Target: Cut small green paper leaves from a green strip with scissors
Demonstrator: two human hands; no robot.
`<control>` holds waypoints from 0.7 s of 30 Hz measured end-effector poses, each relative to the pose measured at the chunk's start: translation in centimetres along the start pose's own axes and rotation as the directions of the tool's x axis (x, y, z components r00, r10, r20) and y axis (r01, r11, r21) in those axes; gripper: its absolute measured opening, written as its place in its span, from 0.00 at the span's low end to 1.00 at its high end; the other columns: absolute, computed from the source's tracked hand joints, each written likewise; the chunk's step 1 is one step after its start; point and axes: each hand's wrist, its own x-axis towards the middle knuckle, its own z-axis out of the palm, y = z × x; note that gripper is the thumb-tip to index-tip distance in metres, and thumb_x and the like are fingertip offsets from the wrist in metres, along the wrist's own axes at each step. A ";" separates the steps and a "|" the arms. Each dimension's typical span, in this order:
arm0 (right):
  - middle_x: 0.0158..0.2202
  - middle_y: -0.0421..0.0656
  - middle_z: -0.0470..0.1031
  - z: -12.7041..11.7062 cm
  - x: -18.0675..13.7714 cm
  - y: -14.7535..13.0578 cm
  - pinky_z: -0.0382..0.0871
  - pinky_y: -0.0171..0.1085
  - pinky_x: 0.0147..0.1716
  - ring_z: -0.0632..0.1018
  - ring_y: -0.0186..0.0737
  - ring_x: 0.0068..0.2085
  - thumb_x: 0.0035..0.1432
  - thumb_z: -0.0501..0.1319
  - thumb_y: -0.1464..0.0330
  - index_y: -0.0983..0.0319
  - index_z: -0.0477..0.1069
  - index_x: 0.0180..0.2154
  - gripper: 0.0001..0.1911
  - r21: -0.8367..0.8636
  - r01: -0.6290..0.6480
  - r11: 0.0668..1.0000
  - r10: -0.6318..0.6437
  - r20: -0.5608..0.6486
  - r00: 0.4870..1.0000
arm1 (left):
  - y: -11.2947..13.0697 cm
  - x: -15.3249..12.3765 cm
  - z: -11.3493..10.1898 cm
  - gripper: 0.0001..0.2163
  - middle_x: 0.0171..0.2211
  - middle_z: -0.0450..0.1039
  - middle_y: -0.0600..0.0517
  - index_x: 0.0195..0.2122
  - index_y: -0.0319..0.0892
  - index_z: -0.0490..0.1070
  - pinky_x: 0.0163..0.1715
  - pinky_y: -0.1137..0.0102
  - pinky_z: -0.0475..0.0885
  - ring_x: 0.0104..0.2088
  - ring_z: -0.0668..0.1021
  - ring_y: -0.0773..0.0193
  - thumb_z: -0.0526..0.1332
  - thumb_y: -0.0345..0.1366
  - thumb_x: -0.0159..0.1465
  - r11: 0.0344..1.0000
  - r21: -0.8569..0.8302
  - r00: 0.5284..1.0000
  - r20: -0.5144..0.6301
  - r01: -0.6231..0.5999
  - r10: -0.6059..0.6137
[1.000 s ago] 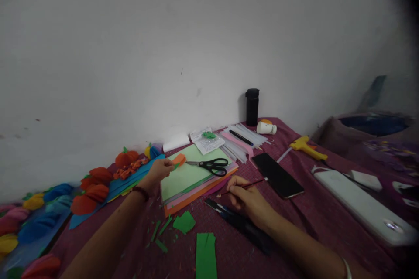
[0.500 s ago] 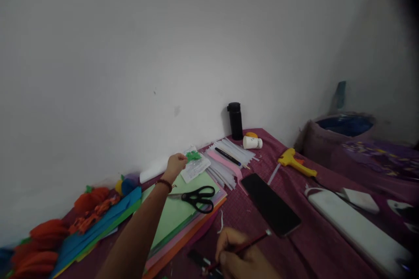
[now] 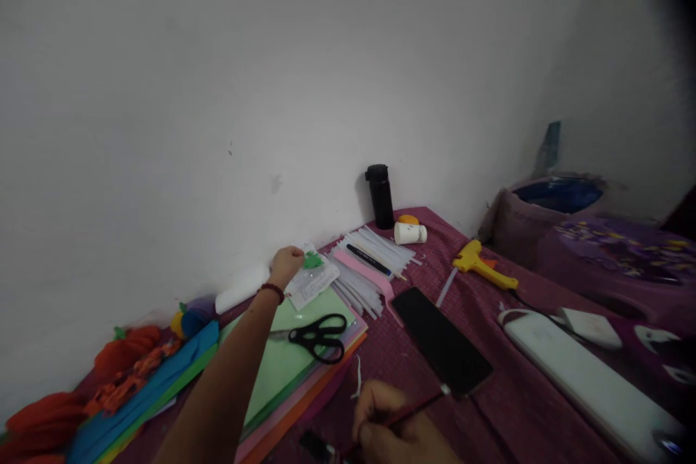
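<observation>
Left hand at the small heap of cut green paper pieces atop the white printed slip, far side of bench; pinch on a piece: cannot tell. Right hand grips the slim dark-red wooden pencil. Step, I judge: adding or taking a piece; next move calls for light fingertips.

Grey wall, dim lt, cloth-covered tbl

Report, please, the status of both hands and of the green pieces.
Left hand at green pieces on white paper, grip unclear. Right hand holding pencil. Scissors lie on paper stack, apart from both hands.
</observation>
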 end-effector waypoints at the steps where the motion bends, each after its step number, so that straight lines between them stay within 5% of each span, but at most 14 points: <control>1: 0.16 0.34 0.60 0.1 -0.2 -0.3 0.52 0.30 0.20 0.60 0.30 0.19 0.46 0.55 0.68 0.61 0.62 0.25 0.03 -0.009 -0.021 1.000 0.021 -0.001 1.000 | 0.0 -0.8 -0.6 0.15 0.50 0.69 0.46 0.51 0.40 0.67 0.41 0.57 0.73 0.44 0.75 0.56 0.58 0.38 0.64 1.000 0.021 1.000 0.001 -0.003 0.003; 6: 0.18 0.35 0.63 0.4 -1.4 -1.1 0.53 0.29 0.19 0.62 0.31 0.19 0.49 0.55 0.66 0.62 0.64 0.27 0.05 -0.096 0.073 0.993 -0.074 -0.004 0.997 | -1.0 -7.6 -3.0 0.14 0.47 0.70 0.46 0.49 0.39 0.68 0.39 0.59 0.73 0.42 0.76 0.58 0.59 0.38 0.64 0.997 0.064 0.995 0.093 -0.053 0.046; 12: 0.19 0.34 0.64 0.8 -1.9 0.0 0.54 0.29 0.19 0.63 0.30 0.20 0.53 0.55 0.70 0.62 0.65 0.27 0.04 -0.182 0.176 0.967 -0.164 0.079 0.983 | -3.3 -20.4 -4.4 0.04 0.24 0.73 0.55 0.31 0.38 0.74 0.26 0.74 0.66 0.27 0.73 0.67 0.61 0.28 0.55 0.986 0.038 0.959 0.243 -0.161 0.147; 17: 0.20 0.34 0.64 1.2 -2.0 1.8 0.55 0.29 0.20 0.64 0.30 0.21 0.54 0.54 0.72 0.61 0.65 0.28 0.04 -0.234 0.258 0.937 -0.234 0.125 0.964 | -6.2 -29.3 -4.4 0.07 0.26 0.73 0.53 0.29 0.40 0.74 0.26 0.74 0.65 0.25 0.73 0.68 0.57 0.28 0.57 0.972 0.032 0.938 0.273 -0.231 0.214; 21: 0.20 0.34 0.64 1.3 -1.8 2.9 0.55 0.29 0.20 0.64 0.29 0.20 0.56 0.55 0.71 0.61 0.65 0.28 0.04 -0.257 0.261 0.931 -0.236 0.127 0.964 | -8.4 -33.1 -3.9 0.08 0.28 0.72 0.52 0.28 0.41 0.74 0.31 0.72 0.67 0.29 0.74 0.65 0.56 0.27 0.58 0.958 0.025 0.930 0.250 -0.286 0.271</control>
